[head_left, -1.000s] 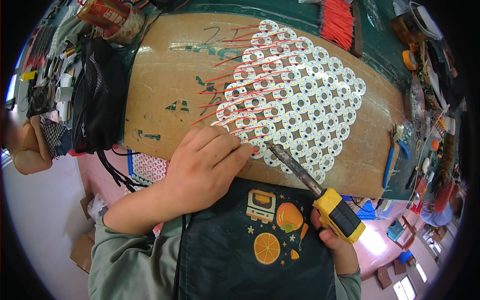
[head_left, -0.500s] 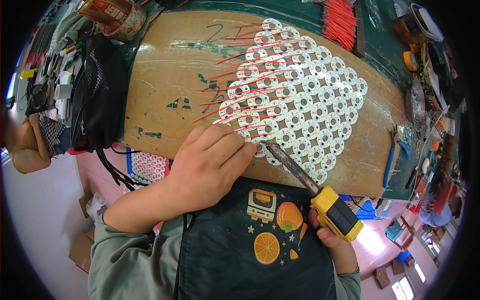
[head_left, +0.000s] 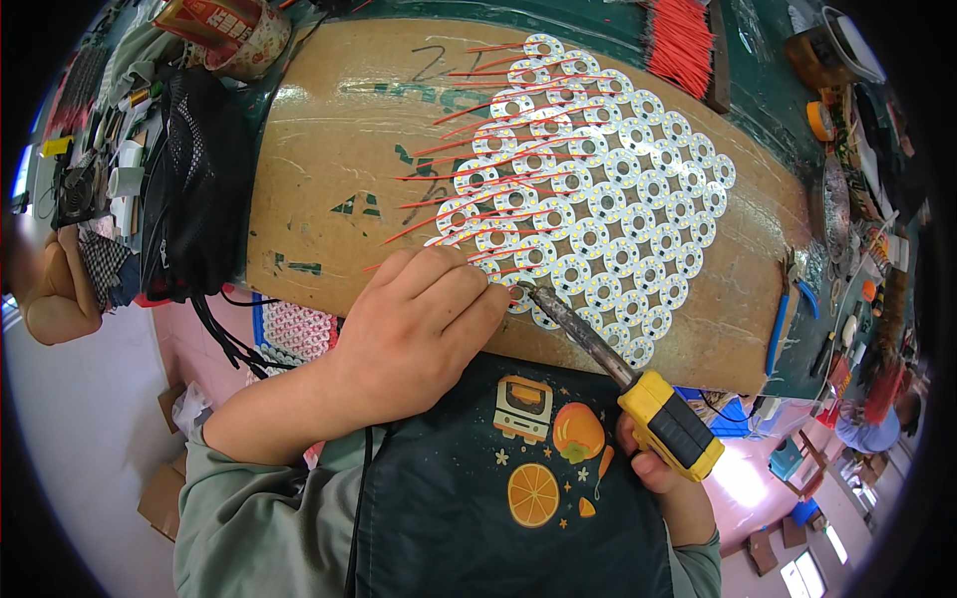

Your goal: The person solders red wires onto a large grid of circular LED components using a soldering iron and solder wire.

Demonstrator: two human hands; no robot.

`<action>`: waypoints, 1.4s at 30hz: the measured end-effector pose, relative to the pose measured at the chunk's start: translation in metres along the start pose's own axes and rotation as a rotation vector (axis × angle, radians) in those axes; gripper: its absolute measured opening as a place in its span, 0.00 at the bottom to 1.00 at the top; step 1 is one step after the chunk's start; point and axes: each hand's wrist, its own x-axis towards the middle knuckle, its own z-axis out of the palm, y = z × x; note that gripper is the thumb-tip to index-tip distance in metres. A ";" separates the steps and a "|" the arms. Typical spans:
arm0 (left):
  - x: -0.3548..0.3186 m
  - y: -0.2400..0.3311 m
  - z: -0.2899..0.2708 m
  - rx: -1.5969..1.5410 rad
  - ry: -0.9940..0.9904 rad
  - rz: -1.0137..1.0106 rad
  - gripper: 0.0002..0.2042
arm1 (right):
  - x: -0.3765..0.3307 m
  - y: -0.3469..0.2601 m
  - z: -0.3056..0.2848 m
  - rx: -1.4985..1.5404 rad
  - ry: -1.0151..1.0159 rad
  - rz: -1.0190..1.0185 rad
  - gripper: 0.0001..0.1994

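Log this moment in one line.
left hand: over white discs, grip hidden; right hand: holding soldering iron, tip by discs; red wires: across discs; brown board: beneath discs

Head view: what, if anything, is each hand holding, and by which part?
The right hand holds the yellow-and-black soldering iron by its handle. The left hand hides its own grip; whether it holds anything cannot be told.
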 end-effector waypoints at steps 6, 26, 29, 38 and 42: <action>0.001 0.002 0.001 0.010 -0.002 -0.001 0.16 | 0.004 -0.002 0.002 0.037 0.007 -0.019 0.26; 0.001 0.007 0.003 -0.011 0.025 0.019 0.17 | -0.002 -0.001 0.003 0.207 0.077 -0.044 0.23; -0.001 0.006 0.005 -0.009 0.035 0.011 0.17 | -0.004 0.004 0.002 0.152 0.044 -0.046 0.22; -0.001 0.007 0.004 -0.006 0.011 0.014 0.16 | -0.005 0.001 0.002 0.097 0.041 -0.025 0.21; -0.001 0.007 0.006 -0.003 0.018 0.013 0.16 | -0.009 0.006 0.003 0.095 0.042 -0.005 0.22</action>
